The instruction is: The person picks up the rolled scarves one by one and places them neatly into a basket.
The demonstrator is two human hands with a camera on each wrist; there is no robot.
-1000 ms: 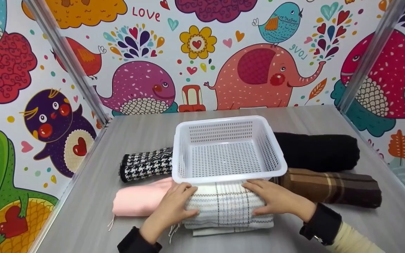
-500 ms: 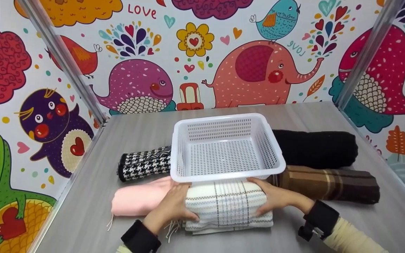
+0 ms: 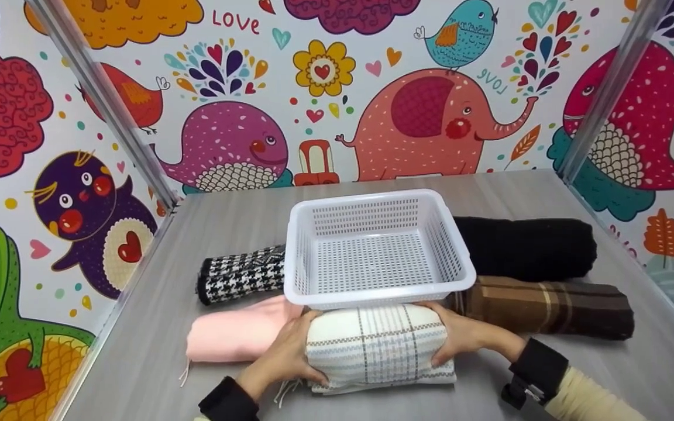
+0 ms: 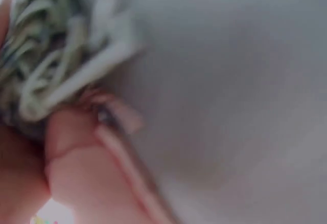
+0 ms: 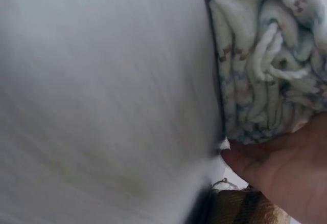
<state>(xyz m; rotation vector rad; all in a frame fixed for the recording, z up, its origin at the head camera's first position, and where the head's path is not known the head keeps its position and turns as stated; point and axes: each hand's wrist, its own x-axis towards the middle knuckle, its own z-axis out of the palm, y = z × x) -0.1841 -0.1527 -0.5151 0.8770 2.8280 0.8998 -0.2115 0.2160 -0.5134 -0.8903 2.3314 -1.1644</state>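
Observation:
A white plaid scarf [image 3: 379, 351], folded into a thick roll, lies in front of the basket. My left hand [image 3: 291, 352] grips its left end, thumb on the near side and fingers behind. At the right end my right hand [image 3: 460, 334] holds it the same way. White fringe hangs beside my left wrist. The right wrist view shows the layered end of the scarf [image 5: 265, 65] with my right hand [image 5: 296, 168] against it. In the blurred left wrist view, scarf fringe [image 4: 46, 65] fills the upper left. Most fingertips are hidden behind the roll.
An empty white plastic basket [image 3: 293, 257] stands just behind the scarf. Rolled scarves flank it: houndstooth [image 3: 243, 273] and pink [image 3: 234, 333] at left, black [image 3: 530, 248] and brown plaid [image 3: 547, 307] at right. Patterned walls enclose the grey table [image 3: 138, 339].
The scarf has gone from a flatter folded stack to a thicker, rounder roll, its last flap turned in. Both hands have slid from its top down round its ends.

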